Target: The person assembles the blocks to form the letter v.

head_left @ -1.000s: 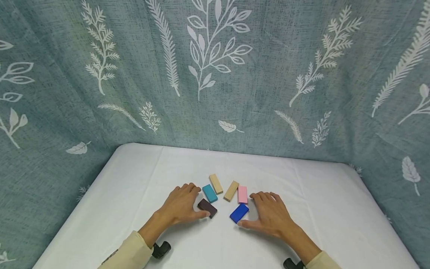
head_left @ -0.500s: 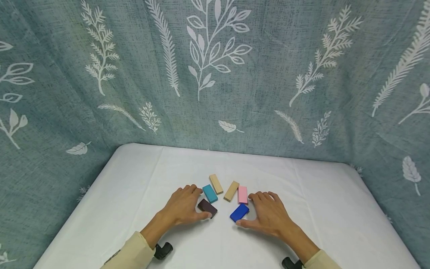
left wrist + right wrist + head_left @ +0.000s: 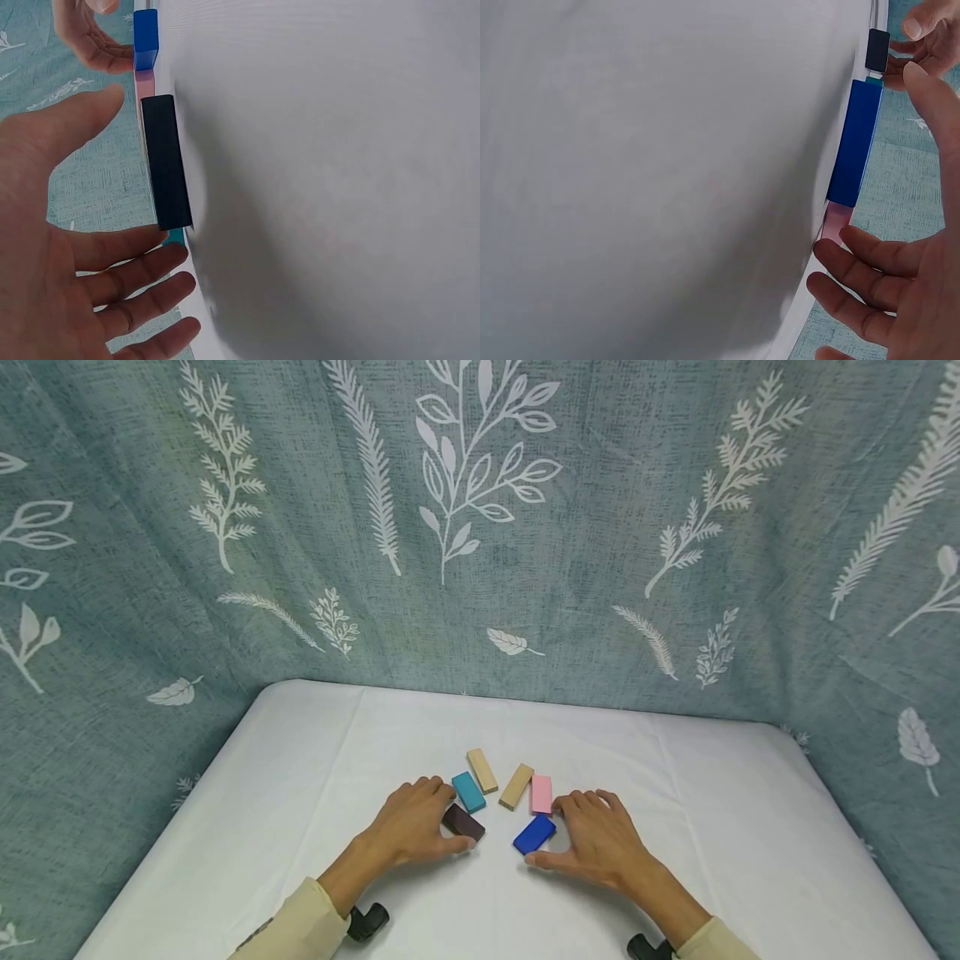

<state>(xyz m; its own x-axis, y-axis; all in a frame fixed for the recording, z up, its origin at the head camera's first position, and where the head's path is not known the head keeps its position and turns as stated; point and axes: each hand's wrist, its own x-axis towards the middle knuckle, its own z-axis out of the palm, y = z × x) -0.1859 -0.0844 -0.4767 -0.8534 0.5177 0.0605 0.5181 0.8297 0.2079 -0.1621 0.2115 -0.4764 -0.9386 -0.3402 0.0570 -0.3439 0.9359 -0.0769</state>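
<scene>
My left hand point(image 3: 411, 825) is at a dark brown block point(image 3: 462, 822), its thumb near one end and its fingers by the other. In the left wrist view the thumb stands apart from the block point(image 3: 166, 161), while the index fingertip is close to or touching its lower end. A teal block point(image 3: 468, 792) lies just beyond those fingers. Around a blue block point(image 3: 534, 834), my right hand point(image 3: 596, 839) has its thumb and fingers spread. The right wrist view has a gap between that thumb and the blue block point(image 3: 855, 142); its fingertips are near a pink block point(image 3: 541, 795).
Two plain wooden blocks point(image 3: 482, 771) lie farther back, between the teal and pink ones. All the blocks form a rough arc on the white tablecloth point(image 3: 375, 727). A leaf-patterned curtain point(image 3: 480, 610) hangs behind the table. Black wrist cameras point(image 3: 367, 922) sit under the cuffs.
Both hands have crept slightly inward, the left to the right and the right to the left, closer to the dark brown and blue blocks. The blocks have stayed in place.
</scene>
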